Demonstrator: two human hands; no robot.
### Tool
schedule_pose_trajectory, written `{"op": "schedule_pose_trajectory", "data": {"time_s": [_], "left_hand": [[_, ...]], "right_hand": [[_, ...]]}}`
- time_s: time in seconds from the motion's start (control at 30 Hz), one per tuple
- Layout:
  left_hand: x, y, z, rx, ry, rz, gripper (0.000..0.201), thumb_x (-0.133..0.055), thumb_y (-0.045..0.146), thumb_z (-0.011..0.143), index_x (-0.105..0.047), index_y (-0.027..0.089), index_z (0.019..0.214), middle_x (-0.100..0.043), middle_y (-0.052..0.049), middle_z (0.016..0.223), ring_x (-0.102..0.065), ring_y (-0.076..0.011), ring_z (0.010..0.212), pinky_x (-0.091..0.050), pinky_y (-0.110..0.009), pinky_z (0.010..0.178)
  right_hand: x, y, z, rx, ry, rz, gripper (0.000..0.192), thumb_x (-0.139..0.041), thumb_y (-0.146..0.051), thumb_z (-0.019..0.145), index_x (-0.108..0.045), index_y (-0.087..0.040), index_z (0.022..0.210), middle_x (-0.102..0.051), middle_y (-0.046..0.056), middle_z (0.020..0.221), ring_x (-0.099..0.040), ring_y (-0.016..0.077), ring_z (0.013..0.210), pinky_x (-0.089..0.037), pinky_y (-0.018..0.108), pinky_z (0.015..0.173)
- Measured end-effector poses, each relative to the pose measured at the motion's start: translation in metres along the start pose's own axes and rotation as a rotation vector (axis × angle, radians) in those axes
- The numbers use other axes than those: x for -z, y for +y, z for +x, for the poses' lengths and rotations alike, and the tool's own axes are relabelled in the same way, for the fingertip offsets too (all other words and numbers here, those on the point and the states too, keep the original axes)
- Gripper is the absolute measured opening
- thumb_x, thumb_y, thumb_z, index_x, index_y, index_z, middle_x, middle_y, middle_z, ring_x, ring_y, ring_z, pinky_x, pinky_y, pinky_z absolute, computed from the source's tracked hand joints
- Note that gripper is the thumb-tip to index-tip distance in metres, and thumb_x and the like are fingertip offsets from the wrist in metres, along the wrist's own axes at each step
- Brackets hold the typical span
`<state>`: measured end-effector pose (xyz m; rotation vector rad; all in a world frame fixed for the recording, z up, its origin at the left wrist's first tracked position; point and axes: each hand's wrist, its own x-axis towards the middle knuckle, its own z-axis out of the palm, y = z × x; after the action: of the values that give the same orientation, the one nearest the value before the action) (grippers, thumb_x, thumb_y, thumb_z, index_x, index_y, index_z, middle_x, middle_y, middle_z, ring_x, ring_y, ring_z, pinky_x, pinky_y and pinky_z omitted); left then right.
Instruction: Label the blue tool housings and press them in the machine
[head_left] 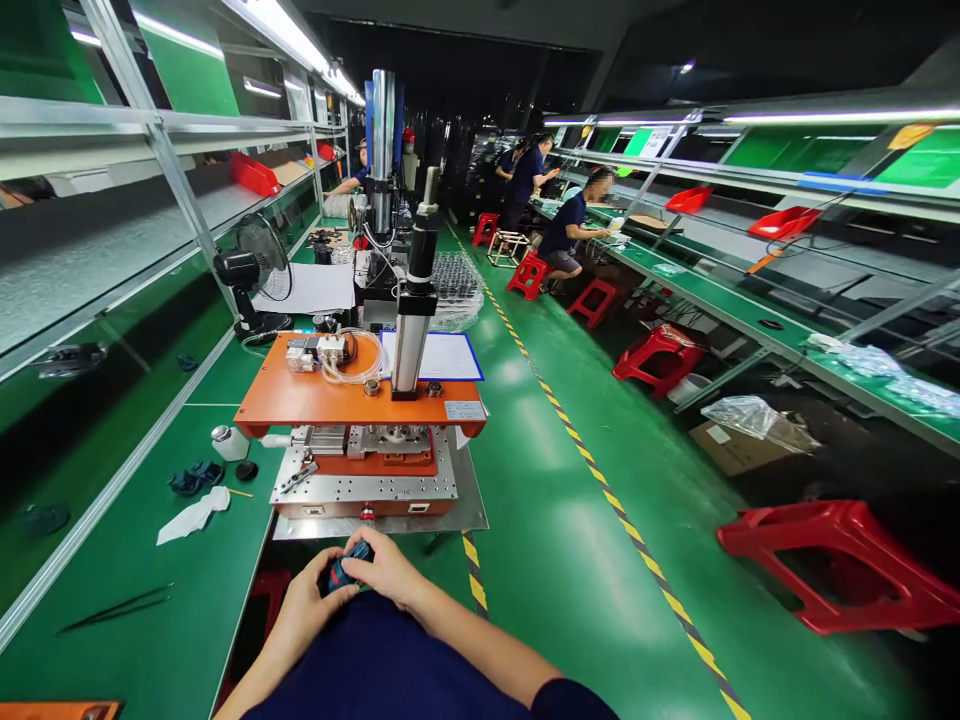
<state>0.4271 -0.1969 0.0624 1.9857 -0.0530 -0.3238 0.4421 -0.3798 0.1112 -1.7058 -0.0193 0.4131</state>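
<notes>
**Head view: both hands closed on a small dark part in the lap**

Seen from above, left hand (304, 605) and right hand (390, 572) brought together low in the frame, over the dark blue clothing of the lap. Between them a small dark part with blue and red touches (346, 572): pinched from the left by thumb and fingers, covered from the right by curled fingers. Both hands closed on it, not spread. Part held in the air, just short of the near edge of the long green work surface (150, 610), not resting on it.

Straight ahead on that surface, an orange-topped press fixture with a tall silver-and-black cylinder (360, 400), its perforated metal base plate (367, 488) nearest the hands. Left of the fixture: a small white bottle (229, 442), a round black cap (246, 470), dark blue crumpled pieces (195, 478), a white crumpled cloth (193, 515) and black tweezers (116, 608). Further back, a black desk fan (251, 270). To the right, a green floor with a yellow-and-black striped line (600, 480), red plastic stools (840, 560), and other people seated far off at a second line
</notes>
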Motion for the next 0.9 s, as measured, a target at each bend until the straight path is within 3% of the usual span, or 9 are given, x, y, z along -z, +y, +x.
{"op": "schedule_pose_trajectory", "data": {"time_s": [0.3, 0.5, 0.6, 0.67, 0.77, 0.83, 0.9], "left_hand": [[-0.009, 0.02, 0.017, -0.027, 0.0, 0.028, 0.056, -0.077, 0.05, 0.064, -0.07, 0.021, 0.111, -0.077, -0.008, 0.112, -0.071, -0.032, 0.106, -0.055, -0.041, 0.096], [-0.018, 0.041, 0.026, -0.051, 0.014, 0.092, 0.05, -0.077, 0.042, 0.066, -0.07, 0.021, 0.112, -0.076, -0.008, 0.116, -0.068, -0.0312, 0.111, -0.052, -0.043, 0.101], [-0.022, 0.054, 0.031, -0.04, 0.026, 0.107, 0.049, -0.076, 0.041, 0.067, -0.07, 0.019, 0.111, -0.076, -0.008, 0.113, -0.069, -0.0299, 0.107, -0.052, -0.043, 0.1], [-0.024, 0.062, 0.036, -0.009, 0.054, 0.121, 0.05, -0.076, 0.042, 0.068, -0.07, 0.019, 0.111, -0.077, -0.008, 0.107, -0.07, -0.0291, 0.102, -0.053, -0.043, 0.097], [-0.027, 0.07, 0.042, 0.03, 0.108, 0.144, 0.052, -0.075, 0.047, 0.069, -0.07, 0.018, 0.112, -0.078, -0.007, 0.102, -0.071, -0.0285, 0.096, -0.053, -0.043, 0.094], [-0.029, 0.072, 0.046, 0.028, 0.127, 0.147, 0.052, -0.074, 0.049, 0.07, -0.07, 0.019, 0.112, -0.077, -0.006, 0.104, -0.07, -0.0281, 0.099, -0.052, -0.042, 0.097], [-0.031, 0.073, 0.048, 0.016, 0.138, 0.152, 0.05, -0.073, 0.049, 0.072, -0.069, 0.021, 0.114, -0.076, -0.006, 0.109, -0.069, -0.0269, 0.102, -0.051, -0.04, 0.099]], "right_hand": [[0.022, 0.005, 0.01, 0.056, 0.007, -0.06, 0.014, -0.067, -0.018, 0.072, -0.065, -0.021, 0.086, -0.054, -0.006, 0.07, -0.05, 0.0106, 0.065, -0.038, 0.021, 0.06], [0.045, 0.011, 0.011, 0.135, -0.013, -0.175, 0.015, -0.067, -0.026, 0.08, -0.067, -0.023, 0.095, -0.066, -0.003, 0.085, -0.06, 0.0139, 0.08, -0.046, 0.024, 0.075], [0.067, 0.019, 0.018, 0.172, 0.039, -0.26, 0.022, -0.055, -0.035, 0.092, -0.067, -0.023, 0.106, -0.07, 0.002, 0.1, -0.064, 0.0178, 0.094, -0.05, 0.03, 0.086], [0.088, 0.023, 0.03, 0.19, 0.134, -0.347, 0.03, -0.05, -0.036, 0.095, -0.064, -0.021, 0.118, -0.067, 0.009, 0.119, -0.06, 0.0231, 0.112, -0.046, 0.038, 0.099], [0.124, 0.024, 0.061, 0.225, 0.252, -0.491, 0.042, -0.053, -0.031, 0.093, -0.056, -0.019, 0.133, -0.052, 0.015, 0.144, -0.041, 0.0302, 0.137, -0.03, 0.05, 0.116], [0.144, 0.023, 0.088, 0.235, 0.272, -0.571, 0.044, -0.054, -0.027, 0.091, -0.056, -0.017, 0.133, -0.051, 0.017, 0.145, -0.037, 0.0333, 0.14, -0.024, 0.054, 0.118], [0.156, 0.022, 0.115, 0.232, 0.255, -0.633, 0.04, -0.059, -0.025, 0.088, -0.061, -0.016, 0.126, -0.059, 0.019, 0.136, -0.043, 0.0356, 0.136, -0.025, 0.056, 0.116]]}}
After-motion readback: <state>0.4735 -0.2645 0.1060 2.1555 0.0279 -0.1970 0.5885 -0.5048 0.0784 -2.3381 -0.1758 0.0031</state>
